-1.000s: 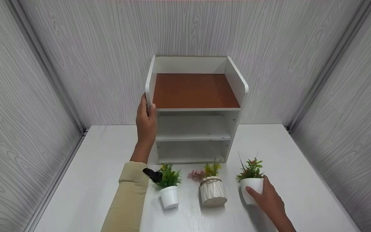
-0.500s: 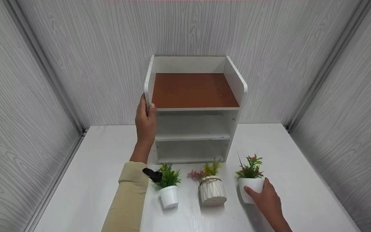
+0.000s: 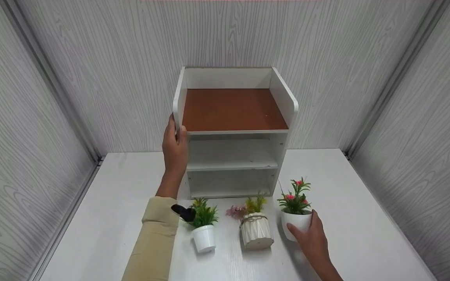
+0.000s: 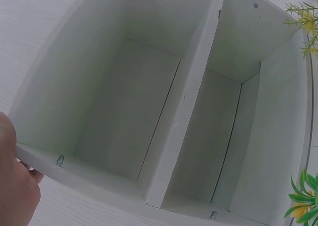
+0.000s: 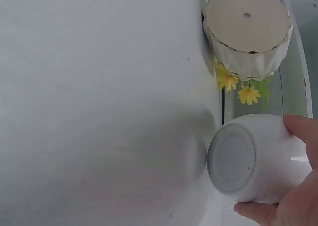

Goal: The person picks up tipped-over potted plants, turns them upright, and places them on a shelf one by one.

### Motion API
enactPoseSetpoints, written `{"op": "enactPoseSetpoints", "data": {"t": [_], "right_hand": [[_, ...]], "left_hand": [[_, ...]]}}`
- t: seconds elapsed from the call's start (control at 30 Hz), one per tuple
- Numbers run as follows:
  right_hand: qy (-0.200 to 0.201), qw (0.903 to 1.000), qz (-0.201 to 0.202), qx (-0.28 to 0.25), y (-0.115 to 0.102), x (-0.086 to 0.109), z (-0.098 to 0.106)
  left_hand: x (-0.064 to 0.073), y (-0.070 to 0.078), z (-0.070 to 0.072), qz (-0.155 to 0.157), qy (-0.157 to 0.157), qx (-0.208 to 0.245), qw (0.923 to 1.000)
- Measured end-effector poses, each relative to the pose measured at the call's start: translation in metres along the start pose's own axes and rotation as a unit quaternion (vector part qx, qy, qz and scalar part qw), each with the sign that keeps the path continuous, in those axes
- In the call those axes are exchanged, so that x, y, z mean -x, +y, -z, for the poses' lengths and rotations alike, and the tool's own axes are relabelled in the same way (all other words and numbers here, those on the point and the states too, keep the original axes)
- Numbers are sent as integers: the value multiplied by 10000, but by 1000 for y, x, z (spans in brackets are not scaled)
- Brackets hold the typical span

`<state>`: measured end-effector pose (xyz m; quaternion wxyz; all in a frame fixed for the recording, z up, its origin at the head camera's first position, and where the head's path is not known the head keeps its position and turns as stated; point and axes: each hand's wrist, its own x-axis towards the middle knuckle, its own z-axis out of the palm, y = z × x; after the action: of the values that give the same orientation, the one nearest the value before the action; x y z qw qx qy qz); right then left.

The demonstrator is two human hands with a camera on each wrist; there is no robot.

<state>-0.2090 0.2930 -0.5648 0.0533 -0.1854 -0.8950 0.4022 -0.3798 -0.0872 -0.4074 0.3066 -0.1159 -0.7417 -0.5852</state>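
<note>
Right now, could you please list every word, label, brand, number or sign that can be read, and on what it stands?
There are none: I can read no text on the shelf, the held pot, the ribbed pot, the rimmed pot or the sleeve. No blurred lettering shows either.

The shelf (image 3: 236,132) is white, its top (image 3: 233,110) red-brown; the wall (image 3: 229,35) behind it, grey wavy grain. Before it, the left pot (image 3: 204,239) is white with green leaves (image 3: 206,215), the middle pot (image 3: 256,233) cream with pink and yellow blooms (image 3: 256,204), the right pot (image 3: 292,225) white with red-pink flowers (image 3: 290,197).
</note>
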Motion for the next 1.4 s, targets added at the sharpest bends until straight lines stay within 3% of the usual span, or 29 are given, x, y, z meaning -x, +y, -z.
{"op": "enactPoseSetpoints", "data": {"t": [0.23, 0.47, 0.67, 0.9, 1.13, 1.4], "right_hand": [[-255, 9984, -247, -436, 5, 3, 1], [-188, 9964, -341, -752, 9, 9, -2], [-107, 9927, -154, -1190, 9, 6, -11], [225, 9862, 170, -1631, 20, 2, -15], [78, 9876, -82, -1563, 18, -2, -16], [137, 9853, 185, -1691, 19, -5, -26]], "left_hand": [[0, 3, 0, 78, -11, 10, 10000], [0, 3, 3, 47, -66, -37, 10000], [0, 4, 9, 22, 152, -167, 9997], [0, 6, 0, 70, -48, -157, 9998], [1, 5, -5, 151, -1, 45, 9999], [0, 8, -3, 283, 209, 255, 9991]]}}
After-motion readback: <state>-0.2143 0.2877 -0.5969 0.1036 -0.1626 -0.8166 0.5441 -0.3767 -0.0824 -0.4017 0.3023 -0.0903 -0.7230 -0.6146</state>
